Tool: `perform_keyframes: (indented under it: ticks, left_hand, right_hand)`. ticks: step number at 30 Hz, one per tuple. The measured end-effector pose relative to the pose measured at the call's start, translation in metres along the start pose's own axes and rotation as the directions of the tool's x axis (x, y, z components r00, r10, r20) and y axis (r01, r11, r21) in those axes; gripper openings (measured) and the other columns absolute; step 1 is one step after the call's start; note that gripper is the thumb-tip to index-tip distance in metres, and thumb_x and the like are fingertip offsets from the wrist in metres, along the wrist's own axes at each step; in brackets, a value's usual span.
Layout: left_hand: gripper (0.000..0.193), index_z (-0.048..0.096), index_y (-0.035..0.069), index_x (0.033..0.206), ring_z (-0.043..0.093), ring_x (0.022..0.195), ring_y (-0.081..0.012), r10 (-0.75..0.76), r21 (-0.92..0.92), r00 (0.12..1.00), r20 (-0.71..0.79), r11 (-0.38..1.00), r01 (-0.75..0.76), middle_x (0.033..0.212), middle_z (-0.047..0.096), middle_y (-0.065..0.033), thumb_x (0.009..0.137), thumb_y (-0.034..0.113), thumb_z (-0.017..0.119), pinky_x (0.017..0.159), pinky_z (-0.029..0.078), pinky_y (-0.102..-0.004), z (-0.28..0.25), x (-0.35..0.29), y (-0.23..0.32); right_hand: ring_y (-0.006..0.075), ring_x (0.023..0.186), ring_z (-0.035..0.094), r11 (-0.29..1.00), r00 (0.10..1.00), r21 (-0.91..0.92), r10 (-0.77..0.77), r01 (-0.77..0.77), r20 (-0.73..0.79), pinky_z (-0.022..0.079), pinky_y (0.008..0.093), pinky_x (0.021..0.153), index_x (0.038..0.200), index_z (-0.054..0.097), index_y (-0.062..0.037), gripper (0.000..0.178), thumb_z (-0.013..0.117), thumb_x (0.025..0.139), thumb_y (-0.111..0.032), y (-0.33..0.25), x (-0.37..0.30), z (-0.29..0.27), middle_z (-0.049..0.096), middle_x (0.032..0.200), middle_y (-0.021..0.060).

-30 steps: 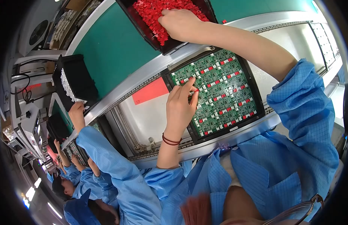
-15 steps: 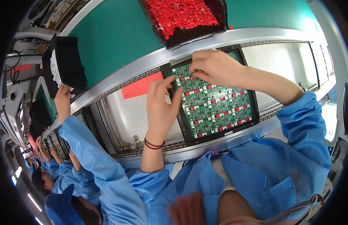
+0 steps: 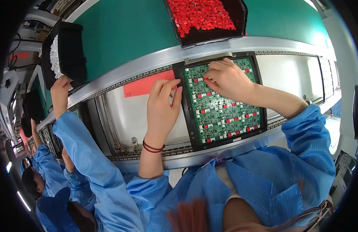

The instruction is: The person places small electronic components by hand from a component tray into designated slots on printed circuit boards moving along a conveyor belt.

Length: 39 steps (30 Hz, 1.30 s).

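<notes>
A black-framed panel of green circuit boards [image 3: 210, 104] lies on the conveyor in front of me, with rows of small red and white connectors on it. Over its upper part is my right hand [image 3: 232, 80], thumb and fingers pinched together at a small red connector [image 3: 205, 79] in the top row. Whether that connector is seated on the board is partly hidden by the fingers. My left hand [image 3: 162, 104] is held beside the panel's left edge, fingers spread and nothing visible in them; its fingertips are near the black frame.
A black bin of red connectors [image 3: 202, 15] stands beyond the rail on the green surface [image 3: 125, 34]. Left of the panel lies a red paper sheet [image 3: 148, 84]. A co-worker's hand [image 3: 61, 92] is at a black bin [image 3: 72, 54] of white parts. Metal rails [image 3: 148, 58] border the conveyor.
The panel, the bin and the scene have shifted slightly right and down in view. My left hand has drawn slightly left from the panel; my right hand stays pinched over the top row.
</notes>
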<state>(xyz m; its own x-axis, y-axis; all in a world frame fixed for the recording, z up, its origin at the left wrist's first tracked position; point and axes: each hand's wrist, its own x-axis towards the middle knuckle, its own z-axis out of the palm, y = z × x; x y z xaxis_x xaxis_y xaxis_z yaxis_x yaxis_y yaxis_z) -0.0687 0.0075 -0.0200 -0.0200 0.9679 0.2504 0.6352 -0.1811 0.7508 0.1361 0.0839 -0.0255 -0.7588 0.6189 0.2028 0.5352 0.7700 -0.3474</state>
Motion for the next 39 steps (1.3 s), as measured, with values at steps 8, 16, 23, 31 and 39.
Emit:
perform_keyframes:
  ticks: [8,16,23,31,39]
  left_hand:
    - [0.015,0.062,0.001,0.093,0.053,0.062,-0.0186,0.012,-0.010,1.000,0.012,1.000,-0.012,0.083,0.054,-0.0076,0.078,0.003,0.064,0.057,0.044,-0.0293,-0.005,0.000,-0.003]
    - [0.009,0.063,0.002,0.087,0.056,0.061,-0.0199,0.017,0.038,1.000,0.009,0.999,-0.017,0.073,0.055,-0.0073,0.078,0.003,0.064,0.054,0.045,-0.0300,-0.011,-0.006,-0.012]
    - [0.007,0.062,0.003,0.085,0.056,0.059,-0.0220,0.023,0.092,0.999,0.033,0.995,-0.025,0.074,0.055,-0.0074,0.079,0.005,0.064,0.053,0.046,-0.0311,-0.010,-0.001,-0.021]
    - [0.006,0.062,0.003,0.083,0.055,0.058,-0.0225,0.032,0.137,0.994,0.101,0.989,-0.046,0.073,0.055,-0.0069,0.079,0.008,0.064,0.050,0.045,-0.0319,-0.015,-0.003,-0.022]
    - [0.006,0.061,0.004,0.084,0.056,0.061,-0.0249,0.064,0.112,0.993,0.097,0.991,-0.075,0.073,0.055,-0.0080,0.079,0.007,0.064,0.053,0.046,-0.0332,-0.017,-0.004,-0.030]
  right_hand:
    - [0.0197,0.077,0.056,0.928,0.983,-0.325,-0.171,0.183,0.064,0.042,0.0335,0.069,0.088,0.064,-0.0023,0.012,0.060,0.079,-0.010,-0.011,0.001,-0.015,0.054,0.078,0.0062]
    - [0.0325,0.089,0.059,0.953,0.972,-0.214,0.187,-0.214,-0.140,0.049,0.0427,0.075,0.087,0.063,0.0016,0.021,0.061,0.080,-0.018,0.036,0.117,-0.037,0.059,0.094,0.0161]
    - [0.0361,0.091,0.059,0.955,0.979,-0.230,0.200,-0.186,0.042,0.050,0.0427,0.078,0.088,0.062,0.0043,0.022,0.063,0.077,-0.014,0.052,0.129,-0.029,0.057,0.098,0.0216]
    - [0.0353,0.086,0.061,0.948,0.980,-0.271,0.189,-0.166,0.063,0.050,0.0437,0.074,0.088,0.059,0.0027,0.017,0.059,0.073,-0.006,0.049,0.136,-0.026,0.061,0.089,0.0204]
    - [0.0364,0.086,0.061,0.959,0.985,-0.225,0.175,-0.171,-0.001,0.051,0.0450,0.071,0.082,0.063,0.0038,0.016,0.057,0.067,0.000,0.046,0.137,-0.026,0.062,0.089,0.0221]
